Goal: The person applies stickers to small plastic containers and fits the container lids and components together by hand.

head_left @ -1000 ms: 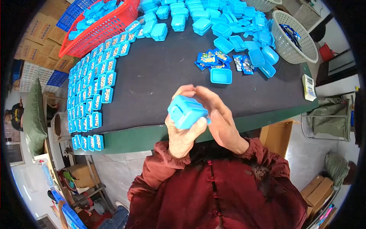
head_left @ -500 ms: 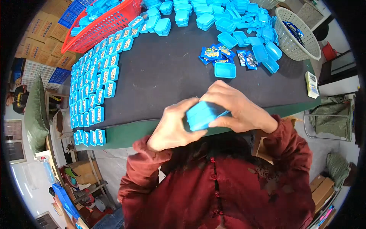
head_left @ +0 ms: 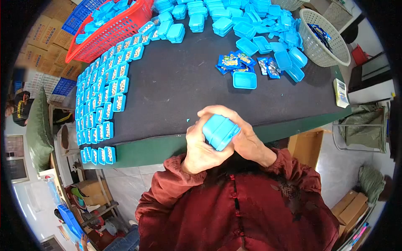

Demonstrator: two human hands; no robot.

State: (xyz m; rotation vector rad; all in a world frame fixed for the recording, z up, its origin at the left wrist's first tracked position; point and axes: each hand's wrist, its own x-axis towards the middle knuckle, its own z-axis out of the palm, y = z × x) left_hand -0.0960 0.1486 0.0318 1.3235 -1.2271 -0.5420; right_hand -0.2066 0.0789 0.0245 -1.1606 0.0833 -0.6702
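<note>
The lidded blue box [head_left: 218, 129] is held tilted over the near edge of the bench [head_left: 167, 88], and both hands are closed on it: the left grip [head_left: 204, 154] is wrapped round its left and near sides, the right grip [head_left: 250, 145] is set along its far and right sides. What looks like a side clip is being worked, as far as can be judged; best done with the body braced in the left palm, the seam lined up and pressure put on squarely, so that no thin wall is bowed. Farther out, an open tub [head_left: 245, 81] is set just beside blue packets [head_left: 235, 62]; filled tubs [head_left: 119, 102] are ranked on the left; beyond, stacked boxes [head_left: 197, 22] are flanked by a red basket [head_left: 111, 34] and a pale basket [head_left: 340, 54]
</note>
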